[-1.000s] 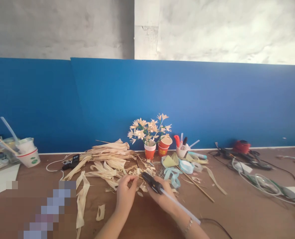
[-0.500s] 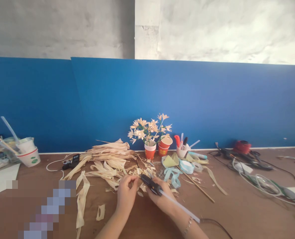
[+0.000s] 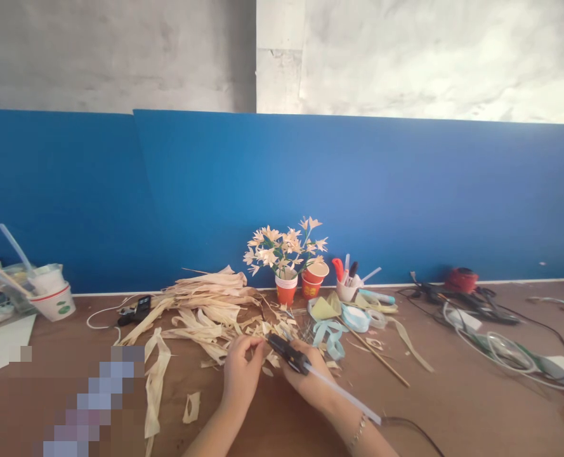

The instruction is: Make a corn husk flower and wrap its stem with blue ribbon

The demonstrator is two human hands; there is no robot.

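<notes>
My right hand (image 3: 310, 379) grips a black glue gun (image 3: 288, 354) with a long clear glue stick (image 3: 343, 395) sticking out behind it; its nozzle points left toward my left hand (image 3: 240, 374). The fingers of my left hand pinch a small pale husk piece (image 3: 257, 343) right at the nozzle tip. Both hands rest low over the brown table (image 3: 453, 406), just in front of a heap of dried corn husk strips (image 3: 210, 304).
Two orange paper cups (image 3: 287, 289) with husk flowers stand by the blue wall. Nearby lie a cup of pens (image 3: 346, 285), pale blue ribbon (image 3: 332, 333), a wooden stick (image 3: 379, 358), cables (image 3: 476, 311) at right, and white cups (image 3: 53, 295) at left.
Almost nothing has moved. My left fingers shifted slightly around the husk piece at the glue gun's tip; the right hand keeps its grip.
</notes>
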